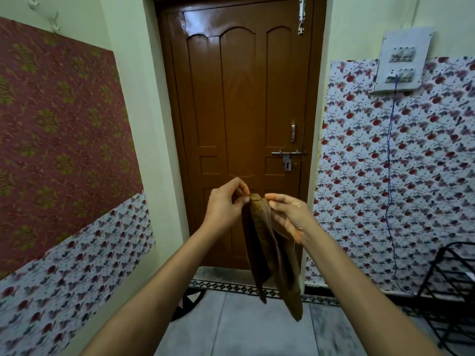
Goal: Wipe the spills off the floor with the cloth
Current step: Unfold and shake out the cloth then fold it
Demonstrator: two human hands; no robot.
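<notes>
A brown cloth (270, 255) hangs down in front of me, in the middle of the head view. My left hand (226, 204) pinches its top edge from the left. My right hand (288, 217) pinches the same top edge from the right, palm turned toward me. Both hands are raised at chest height before a brown wooden door (239, 98). The cloth's lower end dangles above the grey tiled floor (236, 327). No spill shows on the visible floor.
The shut door has a bolt latch (288, 153). Floral paper covers both side walls. A black wire rack (452, 286) stands at the lower right. A blue cable (390, 191) hangs from a switchboard (403, 60). A dark round object (189, 301) lies by the door's left foot.
</notes>
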